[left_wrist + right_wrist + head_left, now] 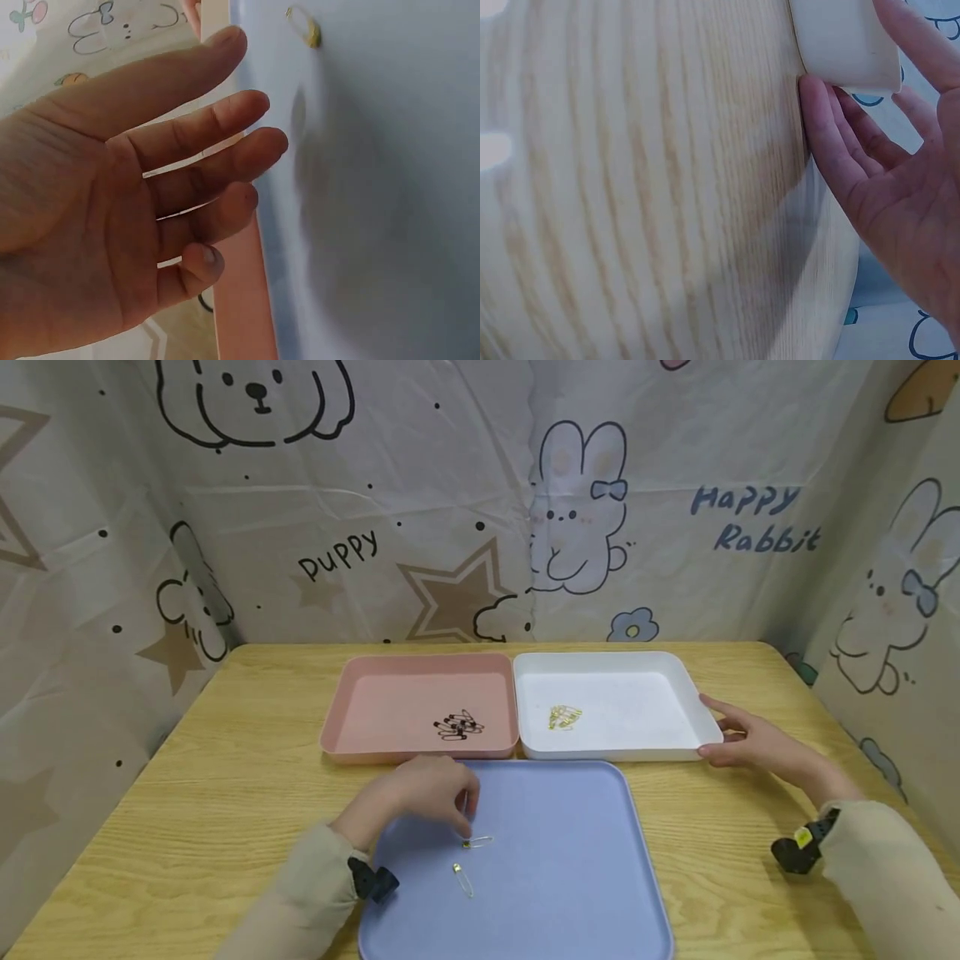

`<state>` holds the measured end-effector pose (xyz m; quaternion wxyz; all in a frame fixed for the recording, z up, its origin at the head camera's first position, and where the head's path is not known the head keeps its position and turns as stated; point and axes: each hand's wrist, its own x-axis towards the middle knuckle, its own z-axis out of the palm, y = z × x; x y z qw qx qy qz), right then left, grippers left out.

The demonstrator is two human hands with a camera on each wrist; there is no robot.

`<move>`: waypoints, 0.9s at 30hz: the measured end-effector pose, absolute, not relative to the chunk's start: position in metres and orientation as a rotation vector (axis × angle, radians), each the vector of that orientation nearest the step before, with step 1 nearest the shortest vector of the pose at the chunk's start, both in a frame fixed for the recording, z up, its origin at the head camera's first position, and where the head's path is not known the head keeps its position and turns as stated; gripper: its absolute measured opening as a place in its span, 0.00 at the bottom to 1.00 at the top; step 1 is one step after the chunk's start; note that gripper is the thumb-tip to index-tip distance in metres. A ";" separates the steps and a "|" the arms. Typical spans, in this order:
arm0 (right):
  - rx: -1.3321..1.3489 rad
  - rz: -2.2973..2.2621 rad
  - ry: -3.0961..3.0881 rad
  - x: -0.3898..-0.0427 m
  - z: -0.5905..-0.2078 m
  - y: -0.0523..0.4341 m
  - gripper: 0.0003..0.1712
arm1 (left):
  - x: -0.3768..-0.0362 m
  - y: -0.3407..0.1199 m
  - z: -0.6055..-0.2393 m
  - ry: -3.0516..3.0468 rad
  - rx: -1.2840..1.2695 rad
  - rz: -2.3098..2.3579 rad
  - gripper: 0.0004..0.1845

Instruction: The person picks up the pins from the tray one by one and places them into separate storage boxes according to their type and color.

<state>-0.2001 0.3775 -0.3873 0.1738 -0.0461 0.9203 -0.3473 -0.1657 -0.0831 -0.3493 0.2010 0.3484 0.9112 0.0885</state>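
My left hand (435,789) is over the blue tray (562,852), its thumb tip beside a gold safety pin (480,841). In the left wrist view, its loosely bent fingers (247,154) hold nothing and stand apart from the tray, with a gold pin (311,30) past the thumb. Nearer the front lies a second gold safety pin (463,881). At the right, my right hand (765,747) holds the near right corner of the white tray (622,754), the thumb at the front and a finger at the side rim.
A pink tray (390,758) behind the blue one contains a pile of black safety pins (459,725). Several gold safety pins (564,717) lie in the white tray's left part. All trays stand on a wooden table (262,718), with a printed cloth (450,460) hanging behind.
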 end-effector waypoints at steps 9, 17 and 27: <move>-0.136 -1.014 2.604 -0.199 -0.388 0.377 0.52 | -0.159 -0.072 -0.355 2.546 0.972 0.197 0.13; -0.143 -1.029 2.598 -0.200 -0.390 0.379 0.52 | -0.161 -0.065 -0.360 2.560 1.081 0.148 0.10; -0.132 -1.054 2.579 -0.201 -0.391 0.378 0.53 | -0.162 -0.061 -0.361 2.514 1.132 0.160 0.10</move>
